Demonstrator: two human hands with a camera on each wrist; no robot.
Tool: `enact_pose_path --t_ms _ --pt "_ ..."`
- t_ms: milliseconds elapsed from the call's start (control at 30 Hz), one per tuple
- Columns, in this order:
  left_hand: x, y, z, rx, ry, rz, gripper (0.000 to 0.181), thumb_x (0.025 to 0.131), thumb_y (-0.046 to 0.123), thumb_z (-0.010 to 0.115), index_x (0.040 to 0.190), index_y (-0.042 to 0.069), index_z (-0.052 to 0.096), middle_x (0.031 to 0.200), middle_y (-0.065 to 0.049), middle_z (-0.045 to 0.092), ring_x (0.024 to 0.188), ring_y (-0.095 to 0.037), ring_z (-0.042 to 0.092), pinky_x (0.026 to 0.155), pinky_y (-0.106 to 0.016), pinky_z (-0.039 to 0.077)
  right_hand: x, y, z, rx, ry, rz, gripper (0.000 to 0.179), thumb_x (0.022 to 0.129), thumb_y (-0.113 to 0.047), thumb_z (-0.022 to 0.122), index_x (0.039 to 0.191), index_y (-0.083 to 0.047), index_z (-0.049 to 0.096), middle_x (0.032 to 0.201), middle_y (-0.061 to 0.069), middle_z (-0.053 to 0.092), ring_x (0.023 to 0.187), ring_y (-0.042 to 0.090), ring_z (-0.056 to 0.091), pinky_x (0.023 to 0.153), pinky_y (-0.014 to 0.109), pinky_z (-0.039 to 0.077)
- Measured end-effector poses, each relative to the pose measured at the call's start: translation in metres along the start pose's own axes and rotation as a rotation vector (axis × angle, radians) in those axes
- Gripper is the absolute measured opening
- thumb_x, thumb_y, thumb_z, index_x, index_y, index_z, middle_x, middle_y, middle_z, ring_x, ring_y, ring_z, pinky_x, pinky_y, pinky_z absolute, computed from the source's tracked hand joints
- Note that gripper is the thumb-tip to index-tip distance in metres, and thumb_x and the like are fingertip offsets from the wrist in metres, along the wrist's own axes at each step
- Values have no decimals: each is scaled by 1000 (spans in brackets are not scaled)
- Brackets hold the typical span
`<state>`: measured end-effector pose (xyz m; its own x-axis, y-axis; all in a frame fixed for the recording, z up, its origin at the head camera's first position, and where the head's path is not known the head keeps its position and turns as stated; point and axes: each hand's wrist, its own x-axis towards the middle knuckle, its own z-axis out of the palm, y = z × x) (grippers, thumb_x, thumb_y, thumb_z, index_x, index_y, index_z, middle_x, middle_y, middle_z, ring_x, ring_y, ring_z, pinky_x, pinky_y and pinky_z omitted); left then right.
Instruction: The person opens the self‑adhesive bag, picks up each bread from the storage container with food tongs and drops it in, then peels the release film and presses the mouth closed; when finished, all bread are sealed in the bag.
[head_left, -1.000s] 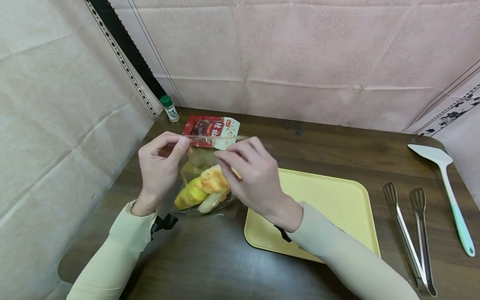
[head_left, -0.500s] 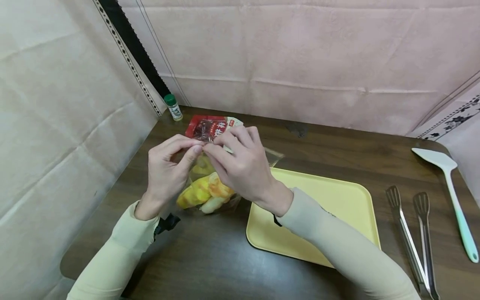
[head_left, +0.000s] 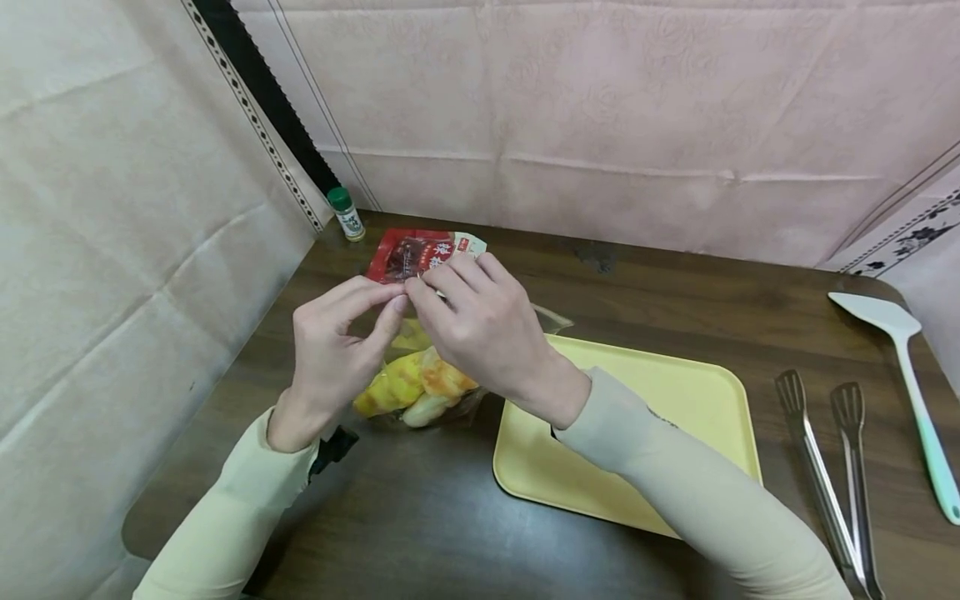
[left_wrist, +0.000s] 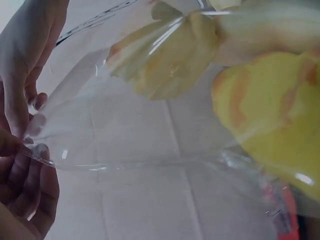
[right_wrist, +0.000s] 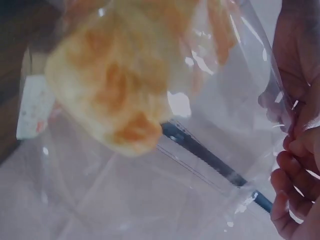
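Note:
A clear plastic bag [left_wrist: 130,135] hangs from my two hands, which meet at its top edge. My left hand [head_left: 330,346] pinches that edge between thumb and forefinger. Right beside it, my right hand [head_left: 483,325] pinches the edge too, its other fingers bent. Inside lie a yellow piece with brown streaks [head_left: 390,387], a cream piece with browned patches [head_left: 445,375] and a long whitish piece [head_left: 426,410]. They look like bread or food pieces, but the exact kind cannot be told. My right hand hides part of the bag in the head view.
Behind the hands lies a red and white food packet [head_left: 408,254]. A green-capped bottle [head_left: 347,215] stands at the back left corner. Under my right forearm is a yellow tray [head_left: 637,375]. Metal tongs [head_left: 821,475] and a white spatula with a green handle [head_left: 911,367] lie at the right.
My hands were apart along the bag's top edge. My right hand has come left to meet the left one, and the bag's right corner now sticks out behind it.

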<state>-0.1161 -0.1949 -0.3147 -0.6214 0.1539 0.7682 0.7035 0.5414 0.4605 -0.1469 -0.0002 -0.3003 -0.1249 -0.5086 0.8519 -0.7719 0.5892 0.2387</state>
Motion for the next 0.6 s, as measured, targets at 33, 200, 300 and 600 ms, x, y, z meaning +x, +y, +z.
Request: enact_pose_path --t_ms 33,200,300,600 --pt "0 2 0 30 0 13 14 93 -4 79 106 -10 81 94 -23 81 81 -22 74 88 -9 54 0 0 -1 -35 3 -24 14 105 -11 68 104 -5 81 93 5 79 84 23 70 76 33 55" --pt "0 10 0 151 -4 76 13 94 -1 79 104 -9 81 91 -21 80 74 -26 73 85 -8 53 3 -2 -5 -146 3 -93 14 105 -11 68 99 -5 79 87 4 75 80 21 68 75 31 53" --pt "0 12 0 172 -6 86 12 93 -2 78 103 -9 81 89 -20 79 72 -25 72 84 -8 52 4 -1 -5 -112 -9 -91 13 105 -11 67 98 -4 76 87 4 71 79 21 67 75 30 53" --pt "-1 12 4 72 -9 34 8 93 -4 78 100 -8 80 88 -20 78 73 -21 65 81 -6 49 0 5 -6 281 -69 137 9 99 -5 68 100 -1 76 91 8 73 73 19 66 73 28 60"
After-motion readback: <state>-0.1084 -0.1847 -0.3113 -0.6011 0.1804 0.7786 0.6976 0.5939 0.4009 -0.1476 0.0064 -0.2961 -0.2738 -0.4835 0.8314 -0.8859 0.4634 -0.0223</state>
